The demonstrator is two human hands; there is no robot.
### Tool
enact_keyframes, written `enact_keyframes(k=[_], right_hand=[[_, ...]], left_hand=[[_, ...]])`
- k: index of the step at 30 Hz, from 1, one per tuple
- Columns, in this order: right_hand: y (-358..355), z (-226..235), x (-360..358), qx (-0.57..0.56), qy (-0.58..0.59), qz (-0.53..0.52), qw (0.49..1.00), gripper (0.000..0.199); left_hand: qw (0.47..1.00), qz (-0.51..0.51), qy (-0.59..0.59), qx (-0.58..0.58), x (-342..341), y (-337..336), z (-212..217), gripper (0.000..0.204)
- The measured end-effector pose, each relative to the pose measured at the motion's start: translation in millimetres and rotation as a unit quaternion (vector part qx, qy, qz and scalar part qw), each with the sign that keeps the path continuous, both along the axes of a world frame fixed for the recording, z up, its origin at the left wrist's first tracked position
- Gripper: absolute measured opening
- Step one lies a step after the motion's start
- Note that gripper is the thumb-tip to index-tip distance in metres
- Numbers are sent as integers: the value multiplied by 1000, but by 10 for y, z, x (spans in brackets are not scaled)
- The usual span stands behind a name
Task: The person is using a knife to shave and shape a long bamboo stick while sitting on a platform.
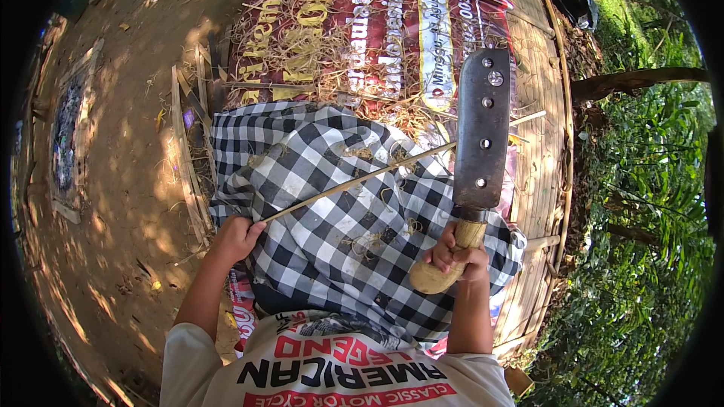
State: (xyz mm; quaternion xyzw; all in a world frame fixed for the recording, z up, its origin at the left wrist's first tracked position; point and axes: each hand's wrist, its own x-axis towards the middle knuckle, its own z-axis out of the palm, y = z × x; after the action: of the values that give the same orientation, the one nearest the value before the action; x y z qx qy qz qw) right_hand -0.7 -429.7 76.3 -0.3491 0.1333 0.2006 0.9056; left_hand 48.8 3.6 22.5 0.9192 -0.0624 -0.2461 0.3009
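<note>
- Left hand: closed around the near end of a thin bamboo strip, at the left edge of the lap.
- Bamboo strip: long, pale and slender. It runs from the left hand up and to the right across the lap, and passes behind or against the blade near its middle. Whether strip and blade touch cannot be told.
- Right hand: fingers wrapped fully around the wooden handle of a cleaver; the rounded butt of the handle shows below the fist.
- Cleaver: broad, dark, rectangular blade with several rivets or holes, held upright and pointing away from the body, above the right knee.
- Checked cloth: black and white, spread over the lap, with pale shavings scattered on it.
- Banner: red printed sheet on the ground ahead of the knees, thickly littered with curled shavings and thin offcuts.
- Bamboo platform: slatted, with a curved rim, along the right side beneath the banner.
- Bare earth lies to the left; green plants to the right.
</note>
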Motion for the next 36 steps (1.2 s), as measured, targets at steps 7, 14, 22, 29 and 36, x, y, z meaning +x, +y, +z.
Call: enact_keyframes(k=[7, 14, 22, 29, 36], right_hand=[[456, -21, -147, -21, 95, 114, 989, 32], [148, 43, -54, -20, 45, -7, 999, 30], [471, -64, -165, -10, 63, 79, 995, 30], [260, -125, -124, 60, 52, 16, 997, 32], [528, -12, -161, -39, 53, 113, 991, 31]], left_hand=[[1000, -10, -15, -2, -8, 30, -31, 55], [1000, 2, -2, -8, -24, 24, -22, 59], [999, 6, -32, -4, -44, -11, 3, 58], [999, 4, -36, 24, -48, -6, -51, 62], [998, -1, -43, 34, -66, 43, -34, 66]])
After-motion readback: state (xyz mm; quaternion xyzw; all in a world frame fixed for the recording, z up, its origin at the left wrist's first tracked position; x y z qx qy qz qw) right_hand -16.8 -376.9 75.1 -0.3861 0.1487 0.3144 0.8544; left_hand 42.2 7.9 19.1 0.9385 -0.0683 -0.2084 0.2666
